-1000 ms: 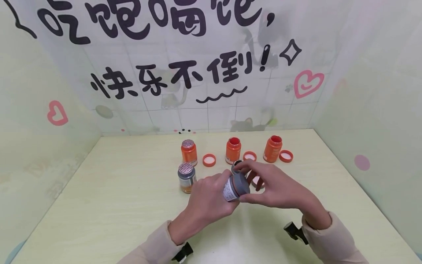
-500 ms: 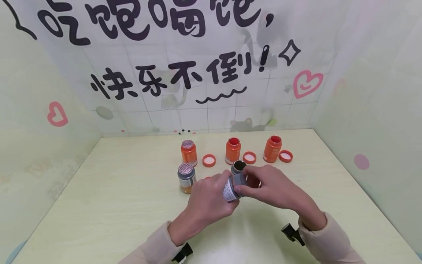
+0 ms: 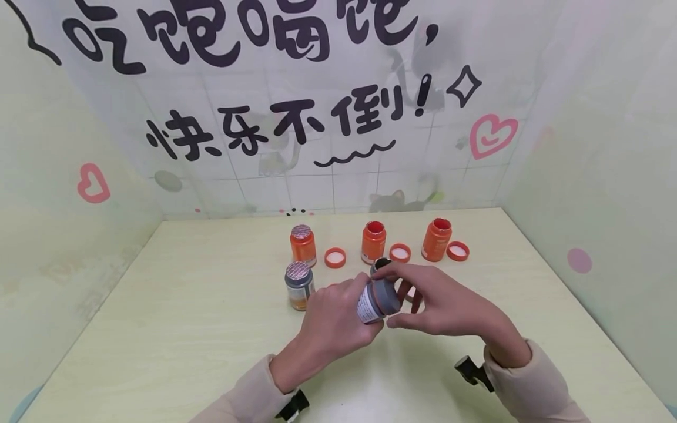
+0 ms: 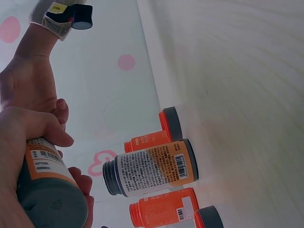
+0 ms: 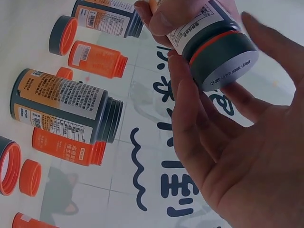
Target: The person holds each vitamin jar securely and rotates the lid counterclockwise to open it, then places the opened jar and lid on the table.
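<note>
My left hand [image 3: 338, 314] grips a grey supplement bottle [image 3: 368, 305] with a white label, tilted with its top to the right. The bottle's grey cap [image 3: 388, 296] is on, with an orange ring showing under its edge. My right hand [image 3: 455, 299] is spread round the cap. In the right wrist view the fingers [image 5: 187, 118] are at the cap's side, while the thumb [image 5: 270, 38] stands apart from it. The left wrist view shows the base of the held bottle [image 4: 52, 204]. Behind the hands stands an uncapped grey bottle [image 5: 61, 107].
At the back stand a foil-sealed orange bottle [image 3: 303, 245] and two uncapped orange bottles [image 3: 374, 245], with orange caps [image 3: 335, 257] lying beside them. A foil-sealed grey bottle [image 3: 300, 289] stands left of my left hand. Grey caps with orange linings [image 5: 61, 35] lie among the bottles.
Half a second ago my right thumb and fingers pinched the cap; now they have spread off it to the right. The left hand and its bottle have stayed in place.
</note>
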